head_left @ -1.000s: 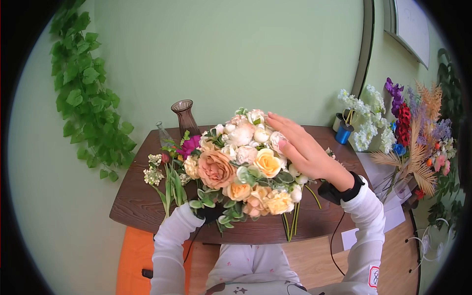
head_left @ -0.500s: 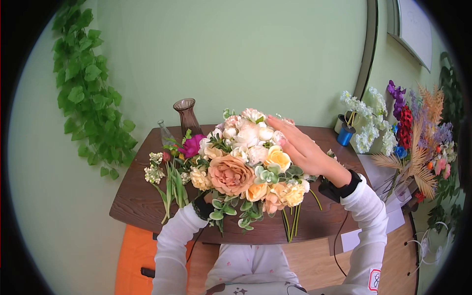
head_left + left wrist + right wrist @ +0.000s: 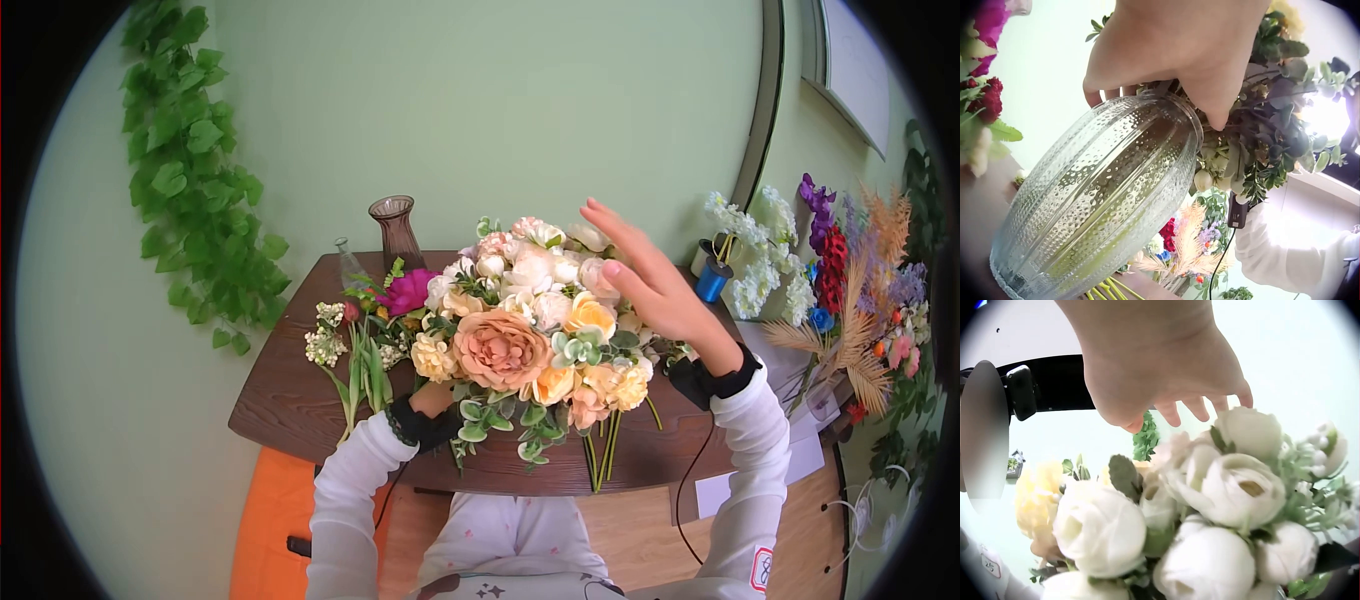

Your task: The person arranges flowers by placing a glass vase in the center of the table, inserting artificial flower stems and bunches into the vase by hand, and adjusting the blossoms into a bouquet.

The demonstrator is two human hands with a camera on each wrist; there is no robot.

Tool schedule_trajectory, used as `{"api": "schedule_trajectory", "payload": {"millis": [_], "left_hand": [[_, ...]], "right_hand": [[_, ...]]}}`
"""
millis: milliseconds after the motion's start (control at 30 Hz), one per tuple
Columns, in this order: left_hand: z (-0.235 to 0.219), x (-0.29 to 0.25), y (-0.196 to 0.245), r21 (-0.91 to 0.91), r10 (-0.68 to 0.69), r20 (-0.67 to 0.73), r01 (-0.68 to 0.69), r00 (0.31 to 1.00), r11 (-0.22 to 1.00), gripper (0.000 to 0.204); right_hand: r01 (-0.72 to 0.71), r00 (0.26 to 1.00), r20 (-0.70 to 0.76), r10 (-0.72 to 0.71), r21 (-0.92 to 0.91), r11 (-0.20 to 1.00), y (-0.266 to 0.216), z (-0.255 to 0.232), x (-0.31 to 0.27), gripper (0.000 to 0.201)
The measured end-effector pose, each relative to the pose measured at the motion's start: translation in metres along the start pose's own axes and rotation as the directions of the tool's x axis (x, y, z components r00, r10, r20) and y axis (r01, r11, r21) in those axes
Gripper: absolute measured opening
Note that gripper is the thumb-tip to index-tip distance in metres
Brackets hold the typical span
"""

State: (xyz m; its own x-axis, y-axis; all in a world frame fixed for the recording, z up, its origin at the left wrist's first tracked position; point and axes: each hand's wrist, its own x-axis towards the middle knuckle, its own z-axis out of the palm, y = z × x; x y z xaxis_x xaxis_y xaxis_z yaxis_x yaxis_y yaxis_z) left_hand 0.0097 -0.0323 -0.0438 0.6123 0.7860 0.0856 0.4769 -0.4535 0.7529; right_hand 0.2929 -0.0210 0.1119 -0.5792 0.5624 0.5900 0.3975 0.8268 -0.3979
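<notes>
A large bouquet (image 3: 505,345) of peach, cream and white flowers with green leaves fills the middle of the table. Under it is a ribbed, dimpled clear glass vase (image 3: 1104,194), with greenish stems showing through the glass. My left hand (image 3: 1179,50) grips the vase at its mouth, thumb on one side and fingers on the other; in the head view the flowers cover most of this hand (image 3: 432,398). My right hand (image 3: 655,290) is held beside the right side of the bouquet with straight fingers, close over white flowers (image 3: 1229,487), holding nothing.
Cut flowers with green stems (image 3: 365,385) lie on the brown table (image 3: 280,390) at left. A smoky glass vase (image 3: 395,230) and a small clear bottle (image 3: 350,268) stand behind. At right are a blue spool (image 3: 713,280), white blossoms (image 3: 765,250) and another mixed bouquet (image 3: 850,280).
The bouquet has turned and shifted right, its big peach rose moving rightward, and more of my left hand shows. My right hand has lifted off the flowers, moving up and right.
</notes>
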Motion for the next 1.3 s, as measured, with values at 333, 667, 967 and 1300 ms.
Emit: {"api": "schedule_trajectory", "payload": {"millis": [333, 667, 967, 1300], "left_hand": [[0.004, 0.002, 0.003, 0.012, 0.025, -0.003, -0.025, 1.0, 1.0, 0.038], [-0.002, 0.042, 0.025, 0.03, 0.056, 0.005, -0.057, 0.998, 0.998, 0.037], [-0.003, 0.036, 0.023, 0.045, 0.063, 0.033, -0.064, 0.997, 0.997, 0.037], [-0.018, 0.056, 0.032, 0.073, 0.058, 0.051, -0.062, 0.997, 0.995, 0.036]], "right_hand": [[0.145, 0.964, 0.254, -0.085, -0.229, 0.963, -0.027, 0.005, 0.035, 0.046], [0.067, 0.933, 0.357, 0.054, -0.319, 0.945, -0.026, 0.018, 0.031, 0.046], [0.119, 0.94, 0.341, -0.003, -0.318, 0.941, -0.02, 0.02, 0.026, 0.046], [0.084, 0.952, 0.305, -0.006, -0.244, 0.966, -0.017, 0.016, 0.027, 0.044]]}}
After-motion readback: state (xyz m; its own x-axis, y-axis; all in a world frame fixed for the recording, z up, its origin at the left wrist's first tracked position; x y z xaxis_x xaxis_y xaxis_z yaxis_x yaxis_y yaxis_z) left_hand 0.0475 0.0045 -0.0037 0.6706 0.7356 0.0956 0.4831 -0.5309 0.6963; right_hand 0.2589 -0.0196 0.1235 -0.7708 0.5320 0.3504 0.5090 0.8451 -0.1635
